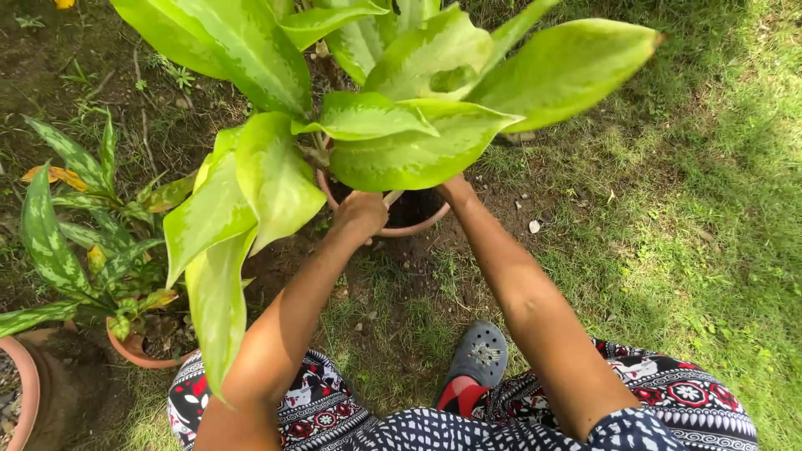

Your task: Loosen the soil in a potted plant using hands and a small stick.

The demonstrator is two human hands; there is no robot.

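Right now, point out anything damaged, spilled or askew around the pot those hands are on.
Nothing looks spilled or broken. The terracotta pot stands upright with the left hand on its rim and the right hand reaching under the leaves. Only oddity: a yellowed leaf on the neighbouring plant.

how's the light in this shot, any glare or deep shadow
Head view: hard sun bleaches the big leaves and the grass at right; the soil at left lies in shade; the pot interior is dark under the leaves, hiding the right hand.
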